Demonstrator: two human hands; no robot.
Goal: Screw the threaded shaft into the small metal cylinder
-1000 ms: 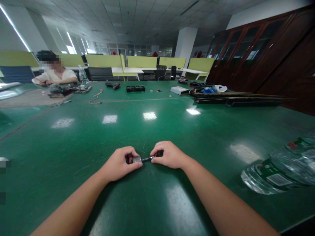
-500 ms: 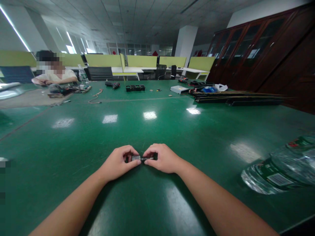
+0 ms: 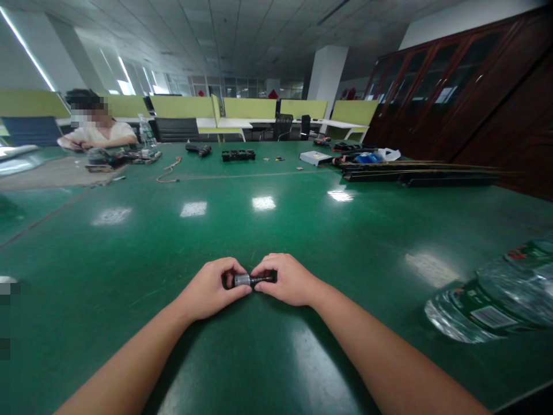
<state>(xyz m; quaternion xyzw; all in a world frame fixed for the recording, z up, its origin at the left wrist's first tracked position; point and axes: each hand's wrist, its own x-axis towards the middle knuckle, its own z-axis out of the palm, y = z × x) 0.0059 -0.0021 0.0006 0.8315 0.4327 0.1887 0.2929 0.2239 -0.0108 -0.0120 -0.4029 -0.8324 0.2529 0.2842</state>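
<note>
Left hand (image 3: pixel 210 293) and right hand (image 3: pixel 288 280) rest low on the glossy green bench (image 3: pixel 268 230), each grip pinched shut on one end of a small silver-and-black metal cylinder (image 3: pixel 250 280). Risk: a thin fingertip hold could slip, letting the part roll away. Clear plastic water bottles (image 3: pixel 496 300) lie at right; their green labels are unreadable.

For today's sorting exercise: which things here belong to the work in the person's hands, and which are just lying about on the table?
In the work:
left hand
right hand
small metal cylinder
thin dark rod

Lying about:
water bottles
drill
black tray
cord
white box
long dark strips
</note>
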